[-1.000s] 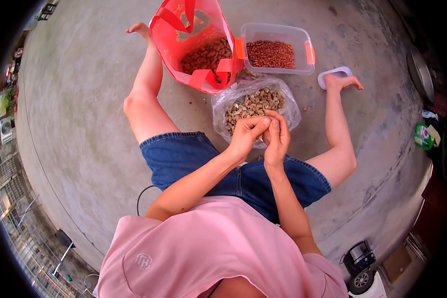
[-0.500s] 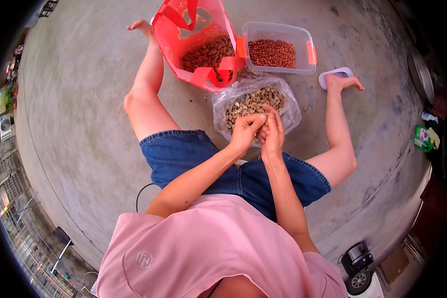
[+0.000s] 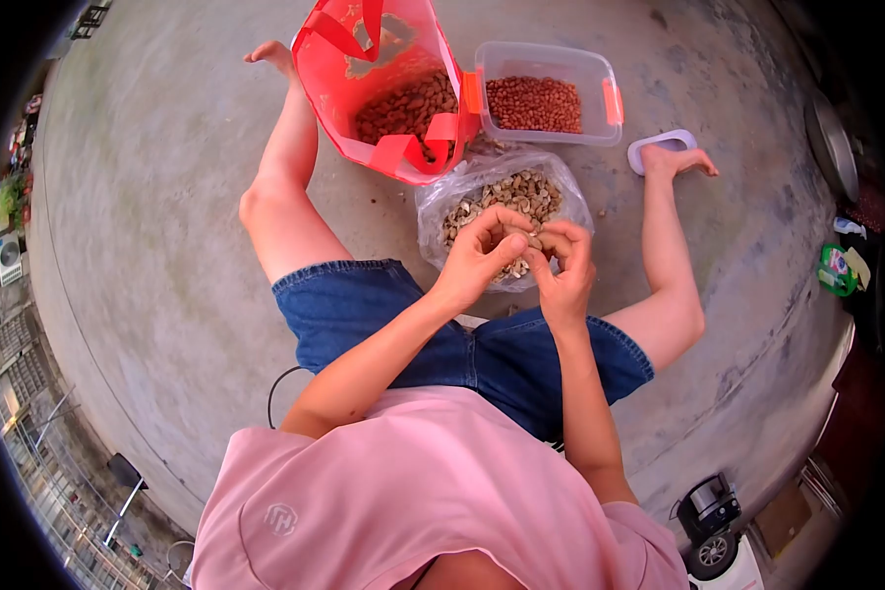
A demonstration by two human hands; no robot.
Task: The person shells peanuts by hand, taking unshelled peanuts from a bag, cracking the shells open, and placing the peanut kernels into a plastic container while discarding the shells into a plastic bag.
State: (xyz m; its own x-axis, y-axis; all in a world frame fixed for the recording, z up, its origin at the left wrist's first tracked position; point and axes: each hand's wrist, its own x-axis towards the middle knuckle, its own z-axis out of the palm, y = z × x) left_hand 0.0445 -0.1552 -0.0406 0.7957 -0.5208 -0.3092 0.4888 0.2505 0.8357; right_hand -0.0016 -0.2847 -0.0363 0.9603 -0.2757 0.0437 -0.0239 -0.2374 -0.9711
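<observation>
My left hand (image 3: pixel 480 258) and my right hand (image 3: pixel 565 272) meet above a clear plastic bag. Both pinch a peanut (image 3: pixel 534 242) between thumbs and fingertips; the fingers partly cover it. Below them the plastic bag (image 3: pixel 429 218) lies open on the floor, holding a heap of pale peanut shells (image 3: pixel 523 195). Beyond it stands a red bag (image 3: pixel 326 87) with unshelled peanuts (image 3: pixel 409 106) inside. To its right, a clear plastic box (image 3: pixel 600 136) with orange latches holds red-skinned peanut kernels (image 3: pixel 541 103).
My bare legs spread on both sides of the bags, with a pale slipper (image 3: pixel 642 157) under the right foot. A metal basin (image 3: pixel 832 147) and a green packet (image 3: pixel 837 272) are at the right. A wheeled black item (image 3: pixel 710 521) stands at lower right on the concrete floor (image 3: pixel 157 216).
My hands have drawn slightly apart and the fingers have bent, so the peanut between them shows more. My right hand has shifted to the right. The view has moved slightly.
</observation>
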